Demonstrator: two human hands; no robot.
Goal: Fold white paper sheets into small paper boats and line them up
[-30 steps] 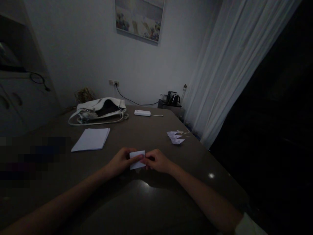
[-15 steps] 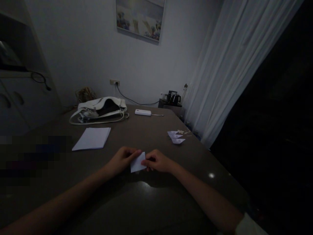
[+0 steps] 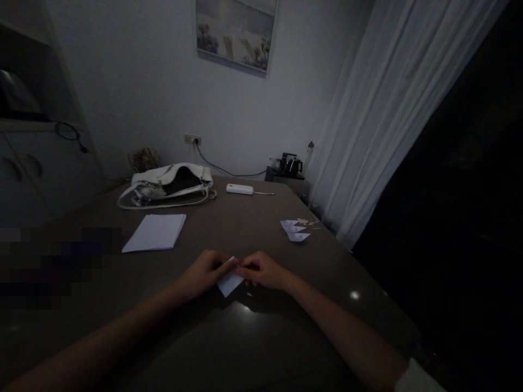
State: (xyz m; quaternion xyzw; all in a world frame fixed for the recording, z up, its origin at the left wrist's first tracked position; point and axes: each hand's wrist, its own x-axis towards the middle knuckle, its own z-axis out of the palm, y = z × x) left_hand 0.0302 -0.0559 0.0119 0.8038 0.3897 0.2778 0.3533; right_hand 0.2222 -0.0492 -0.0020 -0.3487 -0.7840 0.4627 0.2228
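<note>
A small piece of folded white paper (image 3: 230, 282) is held between both hands above the dark table (image 3: 196, 337). My left hand (image 3: 208, 269) pinches its upper left part, the thumb lying across the top. From the right, my right hand (image 3: 261, 270) grips the paper's right edge between thumb and fingers. The fingertips of both hands nearly meet at the upper right of the sheet, and they hide that part. Several folded paper shapes (image 3: 297, 237) lie beyond my right hand.
A stack of white paper (image 3: 156, 233) lies at the left. Behind it sits a white bag (image 3: 171, 182) with a strap. A white device (image 3: 239, 189) rests near the table's far end. Small pale bits (image 3: 306, 222) lie by the right edge.
The paper has turned between the hands, so that a corner now points down toward me. The left thumb has come closer to the right fingertips.
</note>
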